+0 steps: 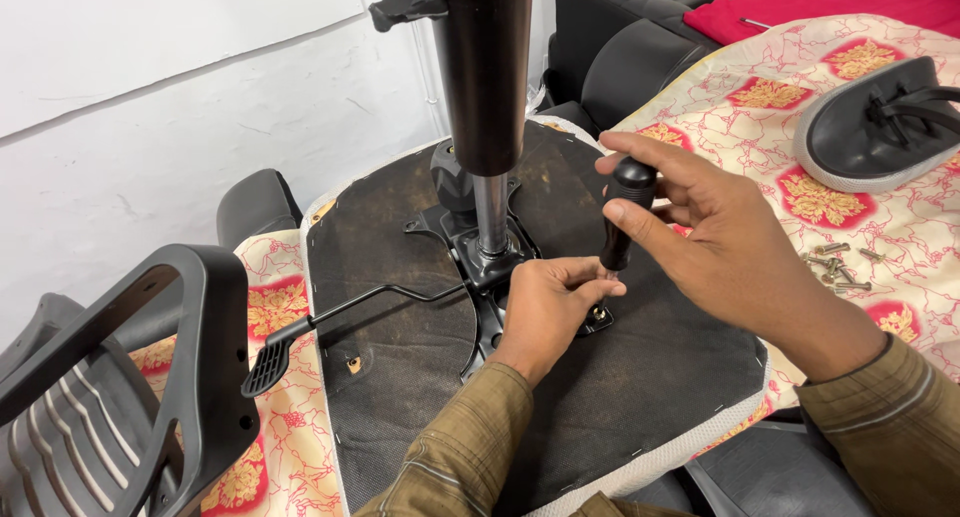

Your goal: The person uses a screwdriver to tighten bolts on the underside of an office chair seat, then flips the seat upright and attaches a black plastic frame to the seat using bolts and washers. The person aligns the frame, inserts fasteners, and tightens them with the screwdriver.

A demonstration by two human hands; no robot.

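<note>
Screw driving at the seat plate

The screwdriver (622, 217) is grasped by the right hand (720, 242); its tip is pinched by the left hand (545, 312) over the screw (598, 314), at 4 o'clock from the column (485, 97). Downward pressure is judged necessary next.

Your right hand (700, 227) grips a screwdriver (622, 217) with a black handle. Your left hand (548, 307) rests on the black metal plate (490, 267), and both your sleeves are olive-brown with fine checks. The upturned seat base (640, 397) is dark brown-black with a white edge. The gas cylinder (484, 67) is glossy dark brown over silver. The cloth (770, 87) is cream, veined red, with gold-flowered red squares. At its right edge lie silvery screws (838, 267).
</note>
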